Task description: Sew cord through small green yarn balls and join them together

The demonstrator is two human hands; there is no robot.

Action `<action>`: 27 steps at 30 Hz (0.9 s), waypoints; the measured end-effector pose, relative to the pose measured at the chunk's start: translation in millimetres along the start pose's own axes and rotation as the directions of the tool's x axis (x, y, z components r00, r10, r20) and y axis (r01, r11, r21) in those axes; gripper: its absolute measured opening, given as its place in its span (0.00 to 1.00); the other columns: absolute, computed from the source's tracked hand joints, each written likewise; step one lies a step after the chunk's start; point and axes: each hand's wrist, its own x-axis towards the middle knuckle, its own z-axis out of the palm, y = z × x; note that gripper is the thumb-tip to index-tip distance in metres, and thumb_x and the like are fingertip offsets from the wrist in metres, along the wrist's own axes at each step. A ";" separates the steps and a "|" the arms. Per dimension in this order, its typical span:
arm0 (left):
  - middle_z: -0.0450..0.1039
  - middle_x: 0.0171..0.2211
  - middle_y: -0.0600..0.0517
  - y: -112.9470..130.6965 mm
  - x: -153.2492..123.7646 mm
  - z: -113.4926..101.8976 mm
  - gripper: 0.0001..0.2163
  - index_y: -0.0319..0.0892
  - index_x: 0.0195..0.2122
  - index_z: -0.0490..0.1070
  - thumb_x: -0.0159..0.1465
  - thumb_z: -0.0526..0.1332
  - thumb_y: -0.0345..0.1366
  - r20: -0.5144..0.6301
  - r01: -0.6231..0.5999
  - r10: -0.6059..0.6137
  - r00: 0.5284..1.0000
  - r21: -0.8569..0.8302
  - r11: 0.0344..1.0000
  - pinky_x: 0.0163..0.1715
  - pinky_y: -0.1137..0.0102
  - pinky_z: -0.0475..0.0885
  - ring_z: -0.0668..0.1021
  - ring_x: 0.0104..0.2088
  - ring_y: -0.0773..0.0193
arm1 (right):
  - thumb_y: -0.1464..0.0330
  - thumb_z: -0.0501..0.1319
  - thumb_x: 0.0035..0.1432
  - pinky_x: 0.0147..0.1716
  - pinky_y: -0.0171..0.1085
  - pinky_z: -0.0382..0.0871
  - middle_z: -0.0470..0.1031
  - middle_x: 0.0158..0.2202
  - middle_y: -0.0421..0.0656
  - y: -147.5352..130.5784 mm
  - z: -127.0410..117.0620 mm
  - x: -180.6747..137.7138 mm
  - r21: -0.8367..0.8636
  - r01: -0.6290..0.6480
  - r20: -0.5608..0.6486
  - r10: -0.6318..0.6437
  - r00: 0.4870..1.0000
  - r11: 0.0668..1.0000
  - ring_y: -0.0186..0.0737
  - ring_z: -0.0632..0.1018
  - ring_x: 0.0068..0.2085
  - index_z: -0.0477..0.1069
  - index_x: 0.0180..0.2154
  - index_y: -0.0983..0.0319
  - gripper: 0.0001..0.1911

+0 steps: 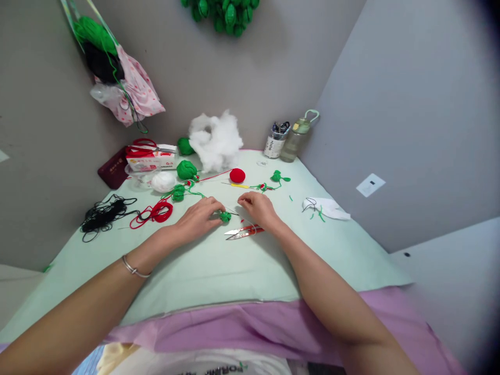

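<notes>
My left hand (200,217) rests on the pale green tabletop (219,265) with its fingers pinched on a small green crocheted piece (225,216). My right hand (258,207) lies just to the right of it, fingers curled down toward the table; a thin thread or needle seems to run between the hands, too fine to be sure. Small thread snips (244,232) with red handles lie on the table under my right wrist.
Further back lie a red crocheted ball (237,175), green yarn balls (186,170), white stuffing (215,139), red yarn (157,212), black yarn (102,214), a red-and-white box (150,159), a pen cup (275,141), a bottle (297,136) and a white cloth (327,207). Walls close in on three sides.
</notes>
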 end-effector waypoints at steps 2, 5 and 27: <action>0.70 0.46 0.47 -2.5 -1.7 2.9 0.16 0.44 0.52 0.72 0.63 0.58 0.35 -0.067 0.009 -0.015 0.998 -0.078 0.997 0.45 0.63 0.70 0.74 0.43 0.57 | 0.70 0.56 0.63 0.39 0.38 0.61 0.81 0.41 0.44 -0.5 0.3 -1.2 -0.057 0.019 0.033 -0.018 0.999 0.998 0.42 0.76 0.42 0.79 0.40 0.58 0.12; 0.70 0.49 0.47 -1.7 -4.4 7.5 0.23 0.46 0.61 0.66 0.63 0.57 0.32 -0.097 -0.034 0.020 0.995 -0.144 0.989 0.48 0.62 0.70 0.75 0.46 0.57 | 0.71 0.55 0.63 0.39 0.38 0.61 0.80 0.41 0.45 -0.6 2.2 -3.0 -0.117 0.031 0.097 -0.020 0.995 0.993 0.43 0.76 0.42 0.79 0.41 0.58 0.13; 0.74 0.33 0.54 20.2 -8.8 -9.8 0.12 0.41 0.46 0.71 0.61 0.67 0.33 0.121 0.169 -0.333 0.935 -0.978 0.119 0.37 0.72 0.77 0.80 0.32 0.67 | 0.60 0.60 0.60 0.24 0.32 0.53 0.61 0.22 0.35 -26.4 -12.9 -15.9 0.635 -0.020 0.210 -0.148 0.966 0.772 0.29 0.59 0.24 0.75 0.31 0.65 0.14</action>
